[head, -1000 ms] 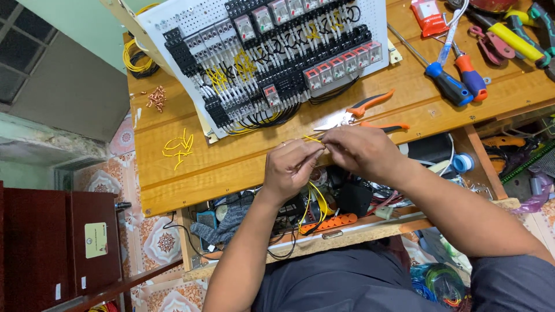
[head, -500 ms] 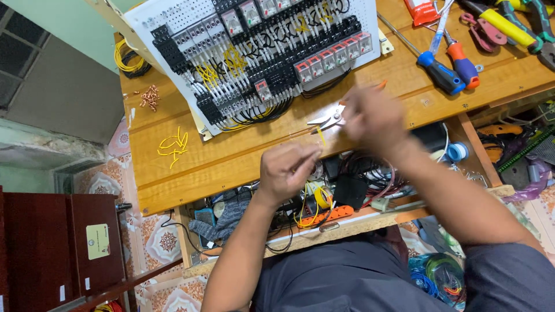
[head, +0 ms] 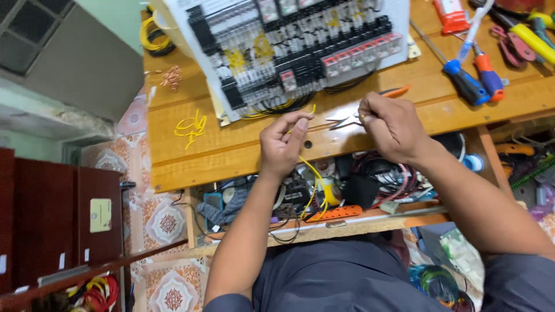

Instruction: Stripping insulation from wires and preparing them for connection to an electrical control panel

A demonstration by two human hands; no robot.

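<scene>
left hand [head: 282,143]: pinches yellow wire [head: 309,171], which trails down over bench [head: 231,151] edge | right hand [head: 390,124]: closed on cutters [head: 347,121], orange handle poking out behind | both hands just below panel [head: 289,52] | screwdrivers [head: 474,75] well right | wire scraps [head: 191,126] left

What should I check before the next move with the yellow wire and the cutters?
1. Left hand pinches the yellow wire: ok.
2. Right hand on the orange-handled cutters: ok, though its grip is partly hidden.
3. Wire end seated between the cutter blades: cannot tell.
4. Wire's free run hangs off the wooden bench edge untangled: cannot tell.
5. Wiring panel lies apart from both hands: ok.
</scene>
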